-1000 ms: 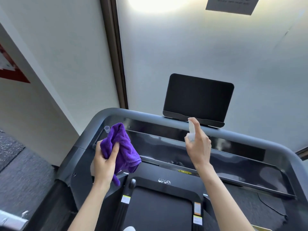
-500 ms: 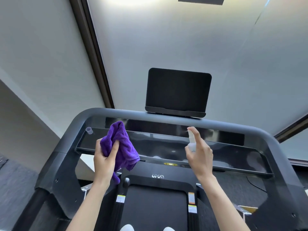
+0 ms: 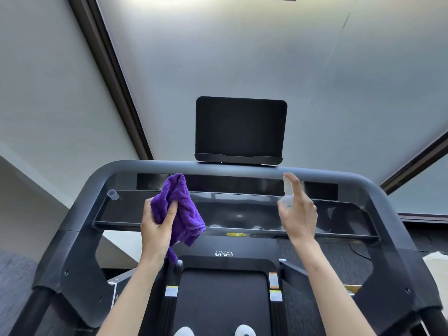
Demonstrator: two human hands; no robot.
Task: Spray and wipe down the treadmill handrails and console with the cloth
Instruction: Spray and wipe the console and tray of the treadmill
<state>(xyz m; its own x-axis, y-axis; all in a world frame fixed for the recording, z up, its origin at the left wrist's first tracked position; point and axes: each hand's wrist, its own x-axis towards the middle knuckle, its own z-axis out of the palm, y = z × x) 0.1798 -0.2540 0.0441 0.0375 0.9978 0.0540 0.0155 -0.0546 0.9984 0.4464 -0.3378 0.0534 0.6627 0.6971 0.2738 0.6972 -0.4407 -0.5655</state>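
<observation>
My left hand (image 3: 155,232) grips a bunched purple cloth (image 3: 179,209), raised in front of the glossy black console shelf (image 3: 242,212) of the treadmill. My right hand (image 3: 299,214) holds a small clear spray bottle (image 3: 287,195) upright, index finger on its top, nozzle just below the grey front handrail (image 3: 218,169). The rail curves down into side handrails at the left (image 3: 80,229) and right (image 3: 397,219). A black tablet holder (image 3: 241,129) stands on the rail's top, above both hands.
A small clear cap (image 3: 113,194) lies at the console shelf's left end. The black running belt (image 3: 221,301) runs below, with white shoe tips (image 3: 243,331) at the bottom edge. A pale wall with dark trim (image 3: 114,76) stands right behind the treadmill.
The view has swung so the treadmill sits centred. Both hands have risen slightly toward the front handrail. The grips on the cloth and the bottle are unchanged.
</observation>
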